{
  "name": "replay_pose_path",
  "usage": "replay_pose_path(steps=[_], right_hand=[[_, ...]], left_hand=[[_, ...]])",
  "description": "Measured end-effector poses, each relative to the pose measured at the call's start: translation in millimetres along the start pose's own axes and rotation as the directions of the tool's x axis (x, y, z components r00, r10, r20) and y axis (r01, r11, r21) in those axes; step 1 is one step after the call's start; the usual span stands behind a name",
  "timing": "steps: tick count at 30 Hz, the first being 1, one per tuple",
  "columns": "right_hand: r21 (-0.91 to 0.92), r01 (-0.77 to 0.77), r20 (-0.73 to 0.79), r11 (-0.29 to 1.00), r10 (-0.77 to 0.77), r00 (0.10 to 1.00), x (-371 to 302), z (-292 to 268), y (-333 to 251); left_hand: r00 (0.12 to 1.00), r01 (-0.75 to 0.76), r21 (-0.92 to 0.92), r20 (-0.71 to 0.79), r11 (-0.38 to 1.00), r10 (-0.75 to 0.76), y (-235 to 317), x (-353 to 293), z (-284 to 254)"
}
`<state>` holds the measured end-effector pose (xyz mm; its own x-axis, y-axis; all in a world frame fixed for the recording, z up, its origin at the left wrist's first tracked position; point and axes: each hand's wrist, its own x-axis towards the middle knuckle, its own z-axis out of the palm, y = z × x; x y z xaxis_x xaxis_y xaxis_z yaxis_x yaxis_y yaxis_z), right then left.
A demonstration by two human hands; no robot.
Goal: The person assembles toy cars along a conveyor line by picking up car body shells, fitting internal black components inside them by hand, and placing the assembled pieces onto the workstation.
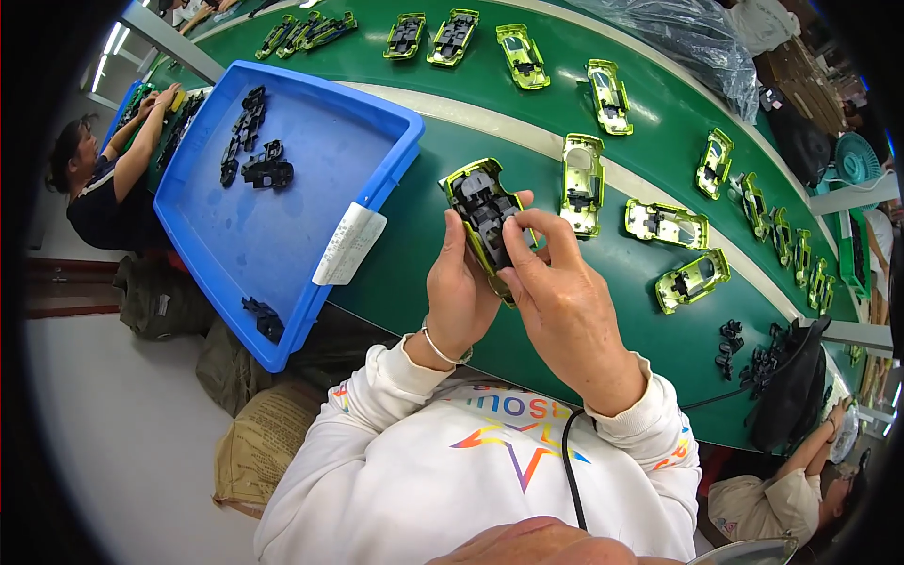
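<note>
My left hand (459, 292) is closed around a lime-green toy car body (459, 176), held underside up above the table. Inside that shell sits a black interior piece (486, 205). The fingers of my right hand (570, 306) press on the black piece along its right side, the thumb near the shell's lower end. Whether the piece is fully seated I cannot tell. Just right of my hands, several lime-green car shells (583, 185) lie on the green table, showing their pale insides.
A blue tray (311, 108) with several black interior pieces (268, 166) stands at the left. More green shells (454, 38) lie along the far belt (565, 71). Small black parts (730, 345) and a black bag (791, 395) are at the right. Co-workers sit at both sides.
</note>
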<state>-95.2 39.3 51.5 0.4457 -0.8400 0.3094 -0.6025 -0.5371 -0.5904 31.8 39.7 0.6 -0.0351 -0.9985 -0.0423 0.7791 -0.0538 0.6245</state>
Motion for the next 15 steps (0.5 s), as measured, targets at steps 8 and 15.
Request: replay_pose_path(steps=[8,15], right_hand=[[-0.110,0.012,0.066,0.994,-0.005,0.998,2.3,5.7,-1.0],[-0.211,0.073,0.006,0.975,-0.073,0.997,-5.4,11.7,2.8]], left_hand=[[1.000,0.027,0.030,-0.013,0.999,-0.027,-2.1,2.7,-2.8],[0.998,0.039,0.009,-0.053,0.999,-0.038,-3.5,6.5,-3.5]])
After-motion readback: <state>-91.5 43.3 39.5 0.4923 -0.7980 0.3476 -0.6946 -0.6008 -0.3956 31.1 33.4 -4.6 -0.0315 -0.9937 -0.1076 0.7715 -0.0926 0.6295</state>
